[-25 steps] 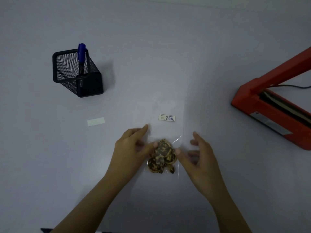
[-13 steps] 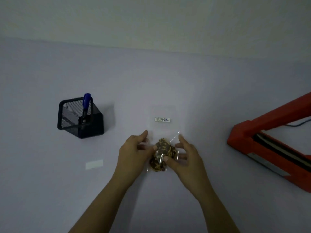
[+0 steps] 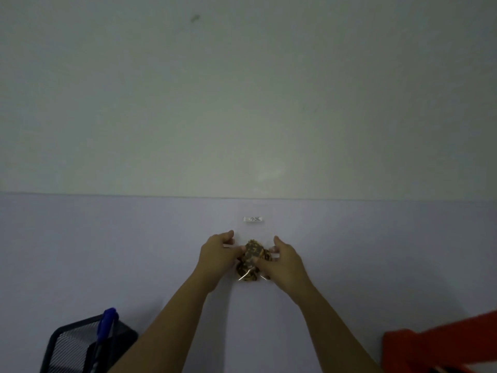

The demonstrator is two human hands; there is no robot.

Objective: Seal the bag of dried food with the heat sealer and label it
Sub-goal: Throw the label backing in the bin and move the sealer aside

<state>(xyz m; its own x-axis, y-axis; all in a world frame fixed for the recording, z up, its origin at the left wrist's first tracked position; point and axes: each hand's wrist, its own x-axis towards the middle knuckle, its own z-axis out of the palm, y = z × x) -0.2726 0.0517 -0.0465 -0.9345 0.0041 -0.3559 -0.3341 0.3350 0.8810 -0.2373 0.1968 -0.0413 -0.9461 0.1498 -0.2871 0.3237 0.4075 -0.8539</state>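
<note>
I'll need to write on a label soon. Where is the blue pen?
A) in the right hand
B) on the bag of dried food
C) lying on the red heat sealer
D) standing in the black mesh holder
D: the blue pen stands in the black mesh holder at lower left, while the left hand and right hand hold the bag of dried food.

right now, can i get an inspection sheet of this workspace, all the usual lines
surface: pale lilac table, flat, dimly lit
job's things: clear plastic bag of dried food held at centre; small white printed label just beyond it; red heat sealer at the lower right edge, cut off
clutter: black mesh pen holder at lower left, blue pen standing in it
grips: left hand and right hand each pinch the bag from their own side
cables: nothing seen
surroundings: plain pale wall behind the table
</note>
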